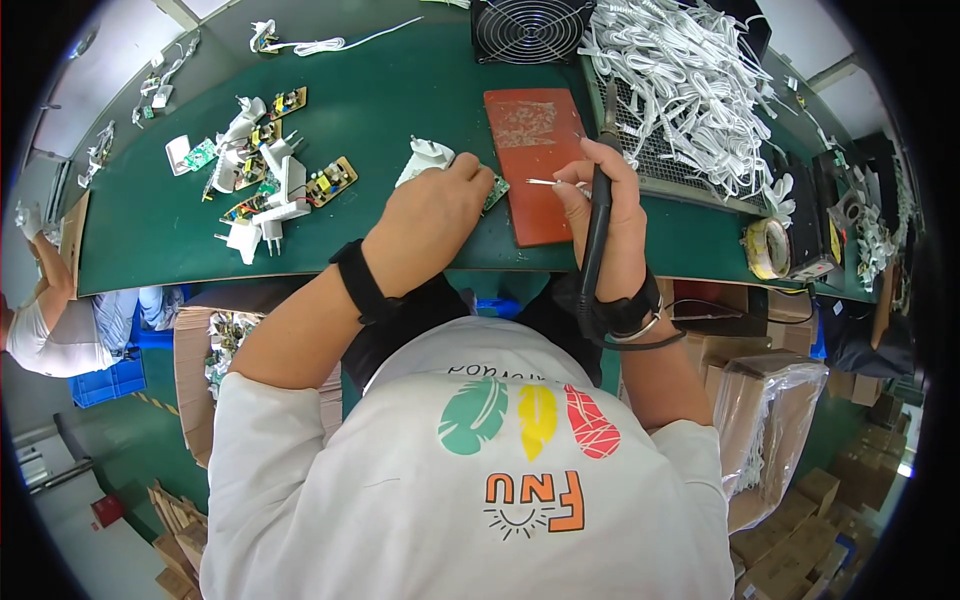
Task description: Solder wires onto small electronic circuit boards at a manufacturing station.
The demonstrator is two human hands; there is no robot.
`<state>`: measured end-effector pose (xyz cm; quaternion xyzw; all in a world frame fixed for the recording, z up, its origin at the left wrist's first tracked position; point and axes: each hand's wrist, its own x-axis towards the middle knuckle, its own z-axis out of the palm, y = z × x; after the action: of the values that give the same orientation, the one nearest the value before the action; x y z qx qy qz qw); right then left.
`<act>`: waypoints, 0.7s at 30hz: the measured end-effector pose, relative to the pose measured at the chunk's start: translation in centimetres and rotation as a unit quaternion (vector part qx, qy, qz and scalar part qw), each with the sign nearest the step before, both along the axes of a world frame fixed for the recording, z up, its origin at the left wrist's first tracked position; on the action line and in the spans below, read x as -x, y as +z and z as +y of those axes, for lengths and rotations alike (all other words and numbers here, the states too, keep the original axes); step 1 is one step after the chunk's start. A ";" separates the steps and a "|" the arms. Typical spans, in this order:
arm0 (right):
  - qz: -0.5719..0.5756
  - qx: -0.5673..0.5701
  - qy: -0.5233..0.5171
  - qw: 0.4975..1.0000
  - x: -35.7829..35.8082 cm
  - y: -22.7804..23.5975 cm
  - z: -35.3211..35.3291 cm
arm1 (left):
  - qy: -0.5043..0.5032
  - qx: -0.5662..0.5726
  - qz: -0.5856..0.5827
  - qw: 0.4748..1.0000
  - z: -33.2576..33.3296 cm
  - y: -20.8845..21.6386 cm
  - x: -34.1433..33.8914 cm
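My left hand (432,215) is closed on a white plug adapter (428,155) over the green bench. A small green circuit board (496,191) shows past its fingertips, beside the red-brown pad (545,225). My right hand (615,215) grips a soldering iron (597,235) by its black handle, with the metal end pointing away from me. Between that hand's thumb and fingers is also a thin white wire end (543,182), which reaches over the pad toward the circuit board. The fingers hide most of this wire.
Several white adapter housings with circuit boards (290,185) lie at the left. White cables (685,90) are heaped on a mesh tray at the right, beside a black fan (530,30). A tape roll (766,248) stands at the right edge. Another person (60,335) sits far left.
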<state>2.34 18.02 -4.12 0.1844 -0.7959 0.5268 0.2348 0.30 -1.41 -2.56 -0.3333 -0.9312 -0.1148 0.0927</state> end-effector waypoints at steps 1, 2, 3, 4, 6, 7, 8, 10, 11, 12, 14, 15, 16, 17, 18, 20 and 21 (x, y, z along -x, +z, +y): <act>0.000 -0.007 -0.005 1.000 0.1 0.1 0.0 | 0.006 0.035 -0.015 0.999 0.4 0.4 0.0; 0.000 -0.007 -0.004 1.000 0.1 0.3 0.0 | 0.012 0.071 -0.030 0.997 0.8 0.9 0.0; -0.041 0.023 -0.008 0.999 0.0 0.5 0.0 | 0.017 0.105 -0.045 0.993 0.9 1.1 0.0; -0.081 0.053 -0.012 0.995 0.0 0.7 0.0 | 0.018 0.105 -0.045 0.993 0.9 1.0 0.0; -0.120 0.083 -0.021 0.989 0.0 1.1 0.1 | 0.012 0.054 0.007 0.998 0.9 1.1 0.1; -0.131 0.110 -0.024 0.985 0.0 1.2 0.1 | 0.008 0.028 0.033 0.999 0.9 1.2 0.2; -0.142 0.136 -0.027 0.980 0.0 1.3 0.0 | 0.006 0.029 0.034 0.999 1.0 1.2 0.3; -0.154 0.163 -0.031 0.974 0.0 1.4 0.0 | 0.010 -0.121 -0.011 0.993 1.4 1.9 0.0; -0.152 0.178 -0.030 0.972 0.0 1.4 0.0 | 0.013 -0.194 -0.033 0.980 1.5 2.1 -0.1; -0.150 0.192 -0.029 0.969 -0.1 1.4 0.0 | 0.012 -0.194 -0.033 0.980 1.7 2.1 0.0; -0.148 0.207 -0.029 0.967 -0.2 1.5 0.0 | 0.013 -0.252 -0.108 0.961 1.9 2.0 0.3; -0.145 0.205 -0.032 0.968 -0.3 1.5 0.0 | 0.016 -0.281 -0.146 0.948 1.9 1.9 0.4; -0.141 0.202 -0.035 0.968 -0.4 1.6 0.0 | 0.018 -0.281 -0.146 0.948 1.9 1.9 0.4; -0.138 0.200 -0.039 0.969 -0.4 1.6 -0.1 | 0.018 -0.297 -0.158 0.941 2.0 1.8 0.5; -0.139 0.200 -0.037 0.969 -0.4 1.6 -0.1 | 0.018 -0.314 -0.170 0.934 2.0 1.8 0.5; -0.134 0.195 -0.033 0.971 -0.3 1.5 0.0 | 0.018 -0.330 -0.183 0.926 2.0 1.8 0.5; -0.131 0.192 -0.032 0.972 -0.4 1.5 0.0 | 0.024 -0.331 -0.201 0.922 2.0 2.0 0.4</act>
<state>2.69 18.01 -2.65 0.0391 -0.7091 0.6816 0.1763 -0.09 0.63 -0.57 -0.2309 -0.8470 -0.4787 0.0112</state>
